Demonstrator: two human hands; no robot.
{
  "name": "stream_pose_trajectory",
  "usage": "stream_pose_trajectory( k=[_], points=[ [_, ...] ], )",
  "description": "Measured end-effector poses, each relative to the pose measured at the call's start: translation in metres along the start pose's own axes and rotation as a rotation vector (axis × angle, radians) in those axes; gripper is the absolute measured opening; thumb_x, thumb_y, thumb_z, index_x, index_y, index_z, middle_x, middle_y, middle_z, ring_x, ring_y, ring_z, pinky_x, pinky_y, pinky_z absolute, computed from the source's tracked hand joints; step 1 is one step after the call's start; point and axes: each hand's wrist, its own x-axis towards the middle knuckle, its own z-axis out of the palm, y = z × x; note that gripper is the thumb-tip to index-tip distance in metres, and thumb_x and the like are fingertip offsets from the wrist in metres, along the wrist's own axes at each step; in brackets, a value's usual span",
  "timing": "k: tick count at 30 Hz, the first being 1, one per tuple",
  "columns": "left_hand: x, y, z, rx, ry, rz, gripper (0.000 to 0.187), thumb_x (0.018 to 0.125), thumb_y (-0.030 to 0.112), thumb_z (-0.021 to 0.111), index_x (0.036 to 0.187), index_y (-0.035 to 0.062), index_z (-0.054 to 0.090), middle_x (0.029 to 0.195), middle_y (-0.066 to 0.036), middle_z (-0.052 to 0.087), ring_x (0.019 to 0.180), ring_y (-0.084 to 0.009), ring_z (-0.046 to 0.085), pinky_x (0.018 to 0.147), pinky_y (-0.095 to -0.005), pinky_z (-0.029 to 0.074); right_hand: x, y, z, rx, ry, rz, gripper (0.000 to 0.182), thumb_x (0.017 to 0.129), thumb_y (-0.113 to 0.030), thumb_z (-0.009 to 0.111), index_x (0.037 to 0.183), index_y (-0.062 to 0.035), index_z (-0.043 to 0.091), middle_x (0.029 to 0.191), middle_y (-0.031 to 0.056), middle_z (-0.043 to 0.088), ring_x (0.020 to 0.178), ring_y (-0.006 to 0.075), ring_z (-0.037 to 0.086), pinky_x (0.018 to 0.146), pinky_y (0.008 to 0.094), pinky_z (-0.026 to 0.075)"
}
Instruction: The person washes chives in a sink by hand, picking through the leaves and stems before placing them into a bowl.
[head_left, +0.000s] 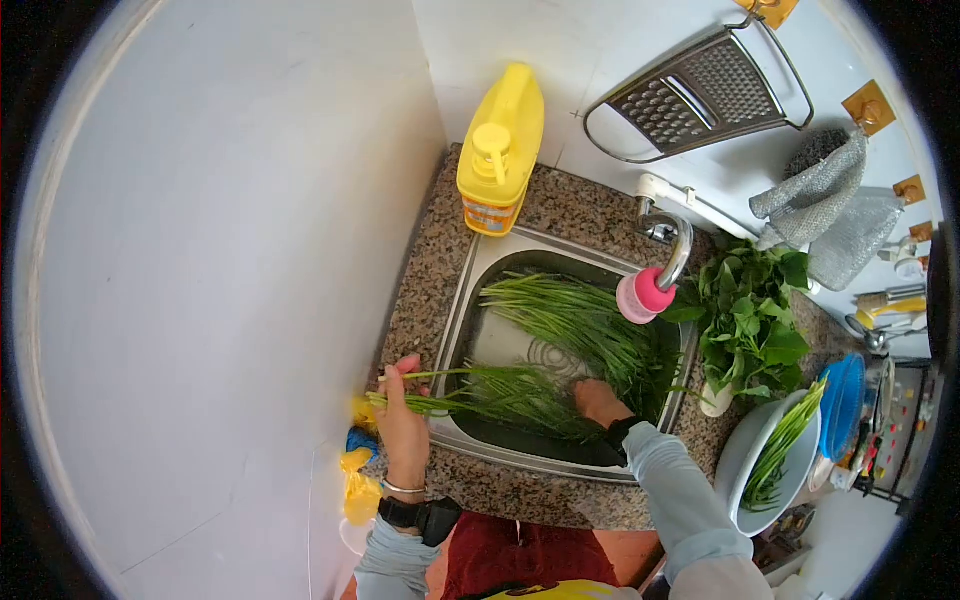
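A bunch of long, thin green chives [500,384] stretches across the near side of the steel sink [458,432], its pale stalk ends held in my left hand [403,425] over the sink's left rim. My left fingers are closed around those stalks. Down in the water, my right hand [600,403] is curled at the leafy end of the same bunch; its fingertips are partly hidden. A second, larger heap of chives [570,320] lies along the far side of the sink. Above the sink's right part hangs the faucet [683,250] with a pink nozzle [645,296].
A yellow jug [503,150] stands behind the sink. To the right are leafy greens [755,320], a white basin [740,470] holding more chives, and a blue basket [843,405]. A grater [700,95] and mesh cloths [835,200] hang on the wall.
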Motion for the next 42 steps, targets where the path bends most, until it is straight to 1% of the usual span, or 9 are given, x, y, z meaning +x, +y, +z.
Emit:
stream_pose_trajectory(
  k=[9, 14, 15, 17, 21, 24, 26, 35, 42],
  points=[
    [-0.012, -0.019, -0.009, -0.133, -0.187, -0.082, 0.037, 0.098, 0.033, 0.039, 0.104, -0.0011, 0.053, 0.074, -0.005, 0.053, 0.076, -0.0158, 0.055, 0.083, -0.0339, 0.046, 0.031, -0.045, -0.054, 0.099, 0.344, -0.092, 0.016, 0.082, -0.015, 0.054, 0.094, -0.0089, 0.062, 0.082, 0.0143, 0.063, 0.079, 0.0345, 0.062, 0.069, 0.0449, 0.05],
    [-0.022, -0.035, -0.002, -0.069, -0.208, -0.139, 0.038, 0.098, 0.032, 0.04, 0.104, -0.0025, 0.053, 0.07, -0.003, 0.05, 0.07, -0.0142, 0.052, 0.078, -0.0323, 0.046, 0.061, -0.069, -0.039, 0.145, 0.631, -0.424, 0.018, 0.079, -0.018, 0.059, 0.095, -0.0093, 0.062, 0.087, 0.015, 0.064, 0.083, 0.035, 0.062, 0.07, 0.0463, 0.05],
    [-0.023, -0.039, -0.003, -0.045, -0.211, -0.146, 0.037, 0.098, 0.032, 0.041, 0.104, -0.0025, 0.053, 0.07, -0.003, 0.05, 0.07, -0.0139, 0.052, 0.076, -0.0314, 0.045, 0.061, -0.07, -0.042, 0.148, 0.633, -0.427, 0.018, 0.079, -0.018, 0.059, 0.095, -0.0093, 0.062, 0.087, 0.015, 0.064, 0.083, 0.035, 0.062, 0.07, 0.0463, 0.05],
    [-0.022, -0.041, -0.005, -0.033, -0.219, -0.164, 0.034, 0.097, 0.031, 0.042, 0.104, -0.0001, 0.054, 0.071, -0.003, 0.049, 0.07, -0.0159, 0.052, 0.076, -0.0357, 0.047, 0.062, -0.072, -0.048, 0.144, 0.214, -0.156, 0.019, 0.08, -0.018, 0.058, 0.097, -0.01, 0.061, 0.091, 0.0132, 0.064, 0.085, 0.0355, 0.061, 0.071, 0.045, 0.05],
    [-0.023, -0.042, -0.007, -0.066, -0.186, -0.168, 0.035, 0.097, 0.031, 0.042, 0.102, -0.0016, 0.056, 0.07, -0.002, 0.05, 0.07, -0.0134, 0.052, 0.073, -0.029, 0.044, 0.079, -0.032, -0.019, 0.114, 0.122, 0.213, 0.018, 0.081, -0.019, 0.057, 0.095, -0.0097, 0.063, 0.092, 0.0124, 0.064, 0.085, 0.036, 0.061, 0.071, 0.0448, 0.05],
    [-0.02, -0.043, -0.003, -0.018, -0.178, -0.191, 0.035, 0.098, 0.03, 0.041, 0.103, -0.0012, 0.057, 0.071, -0.001, 0.05, 0.071, -0.0126, 0.052, 0.072, -0.0284, 0.044, 0.063, -0.029, -0.019, -0.008, 0.287, 0.026, 0.019, 0.083, -0.021, 0.056, 0.093, -0.007, 0.065, 0.085, 0.0131, 0.065, 0.077, 0.0357, 0.062, 0.067, 0.0435, 0.05],
    [-0.018, -0.049, 0.0, 0.064, -0.215, -0.18, 0.036, 0.098, 0.03, 0.042, 0.106, -0.0008, 0.057, 0.073, -0.001, 0.051, 0.071, -0.0114, 0.052, 0.069, -0.0271, 0.043, 0.046, -0.052, -0.04, 0.46, 0.617, -0.188, 0.022, 0.085, -0.023, 0.057, 0.094, -0.0046, 0.065, 0.08, 0.0149, 0.064, 0.069, 0.032, 0.063, 0.062, 0.0409, 0.049],
    [-0.015, -0.077, 0.036, 0.116, -0.258, -0.26, 0.042, 0.093, 0.033, 0.052, 0.119, 0.0005, 0.055, 0.079, 0.0, 0.052, 0.069, -0.0097, 0.049, 0.063, -0.0261, 0.039, -0.002, -0.104, -0.08, 0.899, 0.469, -0.358, 0.017, 0.088, -0.015, 0.057, 0.096, -0.0004, 0.061, 0.077, 0.0148, 0.061, 0.065, 0.0295, 0.059, 0.057, 0.0353, 0.044],
    [-0.011, -0.063, 0.033, 0.141, -0.126, -0.107, 0.033, 0.095, 0.031, 0.049, 0.1, 0.0018, 0.064, 0.068, 0.003, 0.048, 0.061, -0.0067, 0.044, 0.054, -0.0236, 0.034, 0.004, -0.083, -0.036, 0.515, 0.543, -0.458, 0.013, 0.086, -0.012, 0.055, 0.091, -0.0005, 0.059, 0.086, 0.0177, 0.061, 0.083, 0.036, 0.058, 0.073, 0.0451, 0.046]
  ],
)
